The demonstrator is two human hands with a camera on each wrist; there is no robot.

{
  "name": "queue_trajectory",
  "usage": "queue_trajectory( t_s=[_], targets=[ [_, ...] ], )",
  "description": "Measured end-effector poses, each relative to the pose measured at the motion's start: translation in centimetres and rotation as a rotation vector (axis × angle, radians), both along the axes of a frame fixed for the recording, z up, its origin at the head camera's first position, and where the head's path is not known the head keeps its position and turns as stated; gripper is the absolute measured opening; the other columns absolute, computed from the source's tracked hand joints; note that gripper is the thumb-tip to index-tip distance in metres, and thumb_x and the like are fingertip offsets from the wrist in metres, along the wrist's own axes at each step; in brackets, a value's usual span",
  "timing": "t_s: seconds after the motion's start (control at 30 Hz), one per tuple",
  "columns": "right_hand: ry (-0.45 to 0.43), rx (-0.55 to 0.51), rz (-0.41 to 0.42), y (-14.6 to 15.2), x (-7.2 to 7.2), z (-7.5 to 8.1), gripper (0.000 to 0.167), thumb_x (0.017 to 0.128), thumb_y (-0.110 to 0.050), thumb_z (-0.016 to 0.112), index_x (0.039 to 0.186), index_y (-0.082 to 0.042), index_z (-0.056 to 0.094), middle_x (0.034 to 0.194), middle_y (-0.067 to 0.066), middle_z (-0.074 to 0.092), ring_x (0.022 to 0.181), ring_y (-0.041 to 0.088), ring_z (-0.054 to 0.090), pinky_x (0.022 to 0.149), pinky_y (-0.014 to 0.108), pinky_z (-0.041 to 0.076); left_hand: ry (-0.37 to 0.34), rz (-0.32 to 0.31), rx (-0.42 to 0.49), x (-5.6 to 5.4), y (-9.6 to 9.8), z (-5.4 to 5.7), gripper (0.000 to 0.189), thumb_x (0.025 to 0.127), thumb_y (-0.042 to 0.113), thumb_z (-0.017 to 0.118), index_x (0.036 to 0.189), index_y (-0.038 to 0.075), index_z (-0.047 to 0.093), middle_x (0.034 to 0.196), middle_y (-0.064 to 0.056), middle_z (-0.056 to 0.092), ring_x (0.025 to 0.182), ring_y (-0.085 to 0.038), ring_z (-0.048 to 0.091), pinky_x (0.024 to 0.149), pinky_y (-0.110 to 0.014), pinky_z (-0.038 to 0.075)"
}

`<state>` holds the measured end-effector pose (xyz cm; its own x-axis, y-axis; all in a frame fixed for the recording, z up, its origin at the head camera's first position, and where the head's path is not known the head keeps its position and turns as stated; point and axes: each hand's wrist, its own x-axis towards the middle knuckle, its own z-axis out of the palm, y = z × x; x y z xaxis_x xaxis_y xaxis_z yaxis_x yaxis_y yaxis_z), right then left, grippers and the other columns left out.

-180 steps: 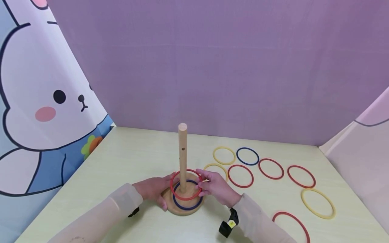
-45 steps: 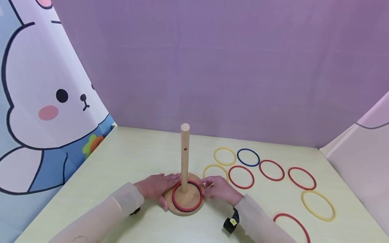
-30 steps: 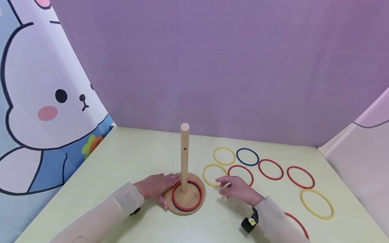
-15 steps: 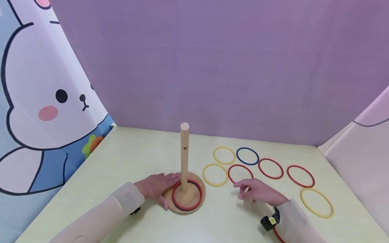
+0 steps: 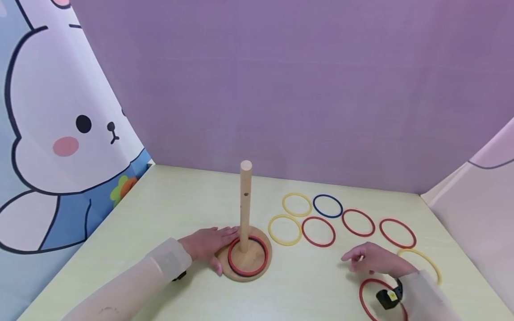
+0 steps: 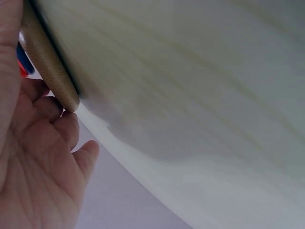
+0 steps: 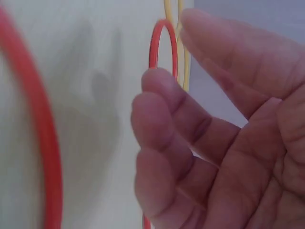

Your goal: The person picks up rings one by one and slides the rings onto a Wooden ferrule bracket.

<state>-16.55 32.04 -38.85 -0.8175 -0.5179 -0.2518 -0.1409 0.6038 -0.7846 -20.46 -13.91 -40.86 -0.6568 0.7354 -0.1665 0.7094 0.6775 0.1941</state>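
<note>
My left hand (image 5: 209, 247) rests on the left side of a round wooden base (image 5: 263, 240), fingers stretched across its top and thumb at its front edge. A wooden peg (image 5: 246, 205) stands upright from this base. Around the peg's foot lies a red ring (image 5: 265, 256) on top of a dark blue ring, mostly covered. In the left wrist view the base's rim (image 6: 47, 62) meets my fingers. My right hand (image 5: 375, 259) hovers over the table, fingers loosely bent and holding nothing. A red ring (image 5: 363, 303) lies just below it, partly behind my wrist camera.
Yellow rings (image 5: 297, 205) (image 5: 284, 230), a blue ring (image 5: 327, 206) and red rings (image 5: 318, 232) (image 5: 358, 223) (image 5: 397, 232) lie flat right of the base. A yellow ring (image 5: 425, 256) is partly behind my right forearm. A purple cloth (image 5: 257, 89) hangs along the back.
The red ring has come down around the peg onto the blue one. My right hand has let it go and moved right, towards the red ring at front right. My left hand stays put.
</note>
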Motion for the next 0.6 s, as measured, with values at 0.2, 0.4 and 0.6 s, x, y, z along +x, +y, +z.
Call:
queue_trajectory(
  t_s=[0.2, 0.4, 0.6],
  targets=[
    [-0.008, 0.065, -0.004, 1.9, 0.7, 0.0, 0.021, 0.076, 0.001, 0.067, 0.096, 0.004, 0.073, 0.079, 0.003, 0.065, 0.065, 0.004, 0.050, 0.056, 0.019, 0.041, -0.008, 0.003, 0.000, 0.1, 0.0, 0.2, 0.109, 0.062, 0.051, 0.082, 0.147, 0.002, 0.034, 0.152, -0.014, 0.033, 0.136, -0.033, 0.036, 0.106, -0.051, 0.034],
    [-0.005, 0.063, 0.026, 3.4, 1.0, -0.7, 0.024, 0.071, 0.007, 0.066, 0.093, 0.004, 0.073, 0.078, 0.000, 0.066, 0.066, 0.002, 0.050, 0.057, 0.019, 0.042, -0.006, 0.004, 0.004, 0.1, 0.0, 0.3, 0.109, 0.062, 0.049, 0.082, 0.147, 0.002, 0.035, 0.152, -0.014, 0.034, 0.135, -0.032, 0.037, 0.106, -0.051, 0.034],
    [0.045, 0.091, 0.033, 4.2, 1.5, -1.5, 0.025, 0.068, 0.006, 0.069, 0.092, 0.001, 0.073, 0.077, -0.005, 0.065, 0.069, -0.001, 0.049, 0.060, 0.018, 0.042, -0.014, 0.008, 0.008, 0.1, 0.1, 0.2, 0.109, 0.062, 0.049, 0.083, 0.147, 0.002, 0.035, 0.152, -0.014, 0.033, 0.135, -0.032, 0.037, 0.106, -0.051, 0.034]
  ],
)
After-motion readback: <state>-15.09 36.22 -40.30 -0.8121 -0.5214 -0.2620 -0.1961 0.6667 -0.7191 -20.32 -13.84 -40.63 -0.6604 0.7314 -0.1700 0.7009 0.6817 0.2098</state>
